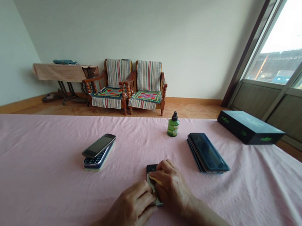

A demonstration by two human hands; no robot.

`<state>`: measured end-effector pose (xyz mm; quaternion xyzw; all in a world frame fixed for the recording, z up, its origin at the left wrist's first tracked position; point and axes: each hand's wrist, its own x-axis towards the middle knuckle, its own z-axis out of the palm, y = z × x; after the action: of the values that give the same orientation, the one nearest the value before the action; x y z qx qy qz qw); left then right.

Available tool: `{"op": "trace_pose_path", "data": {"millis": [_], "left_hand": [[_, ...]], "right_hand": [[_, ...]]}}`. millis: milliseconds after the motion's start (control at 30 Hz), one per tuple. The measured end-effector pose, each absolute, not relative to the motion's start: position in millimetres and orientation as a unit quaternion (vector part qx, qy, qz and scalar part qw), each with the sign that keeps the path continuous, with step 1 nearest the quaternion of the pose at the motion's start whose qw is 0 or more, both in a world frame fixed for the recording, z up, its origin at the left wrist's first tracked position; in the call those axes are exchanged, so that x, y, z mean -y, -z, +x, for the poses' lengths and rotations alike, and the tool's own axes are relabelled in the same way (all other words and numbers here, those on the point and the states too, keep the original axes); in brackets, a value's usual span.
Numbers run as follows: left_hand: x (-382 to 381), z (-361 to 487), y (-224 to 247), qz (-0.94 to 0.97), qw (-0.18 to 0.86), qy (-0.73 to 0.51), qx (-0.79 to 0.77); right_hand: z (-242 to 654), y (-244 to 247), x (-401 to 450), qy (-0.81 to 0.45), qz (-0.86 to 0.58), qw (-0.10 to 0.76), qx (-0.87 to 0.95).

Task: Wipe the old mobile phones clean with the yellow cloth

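The big back wall is pale and plain, and so is the side wall on the left. Two brown wood chairs, the left chair and the right chair, sit side by side near the back wall. They have stripy covers and bright seat mats. Left of them is a small table with a light brown cloth on top. The floor is shiny orange-brown. On the right, white daylight shines in a big window with dull panels under it. A pink cloth with soft folds lies in front
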<state>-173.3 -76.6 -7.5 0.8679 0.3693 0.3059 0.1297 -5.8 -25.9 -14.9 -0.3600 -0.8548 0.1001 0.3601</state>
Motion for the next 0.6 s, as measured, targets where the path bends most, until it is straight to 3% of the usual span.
{"op": "trace_pose_path", "data": {"millis": [367,600], "left_hand": [[79.6,-188.2,12.0,0.898,0.100,-0.293,-0.311],[73.4,-189.4,12.6,0.907,0.069,-0.292,-0.296]], "right_hand": [[-12.3,20.7,-4.6,-0.071,-0.397,0.359,0.842],[-4.3,14.4,41.4,-0.133,-0.362,0.345,0.856]]}}
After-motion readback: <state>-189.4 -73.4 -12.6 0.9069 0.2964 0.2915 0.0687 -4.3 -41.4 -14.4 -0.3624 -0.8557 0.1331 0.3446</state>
